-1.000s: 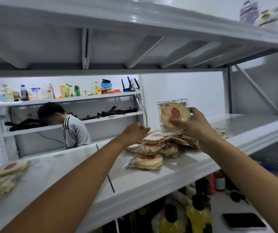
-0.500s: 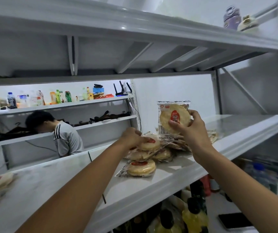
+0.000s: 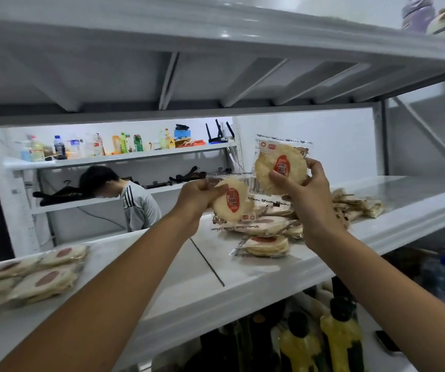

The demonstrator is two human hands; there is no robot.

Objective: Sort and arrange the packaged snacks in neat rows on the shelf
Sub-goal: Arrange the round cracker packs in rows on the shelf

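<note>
My left hand (image 3: pixel 195 196) grips a round rice-cracker packet (image 3: pixel 232 201) with a red label, lifted above the white shelf (image 3: pixel 178 299). My right hand (image 3: pixel 303 189) holds a second cracker packet (image 3: pixel 280 166) upright, a little higher and to the right. Below both lies a loose pile of the same packets (image 3: pixel 265 232) on the shelf. Another group of packets (image 3: pixel 36 277) lies at the shelf's left end. A few packets (image 3: pixel 358 205) sit further right, behind my right wrist.
The upper shelf (image 3: pixel 216 30) hangs close overhead. Bottles with yellow liquid (image 3: pixel 340 336) stand on the level below. A person (image 3: pixel 130 201) bends over behind the shelving, near a far rack of bottles (image 3: pixel 95 147).
My left hand has taken a packet from the pile and raised it. My right hand still holds its packet up, and the view has shifted left.
</note>
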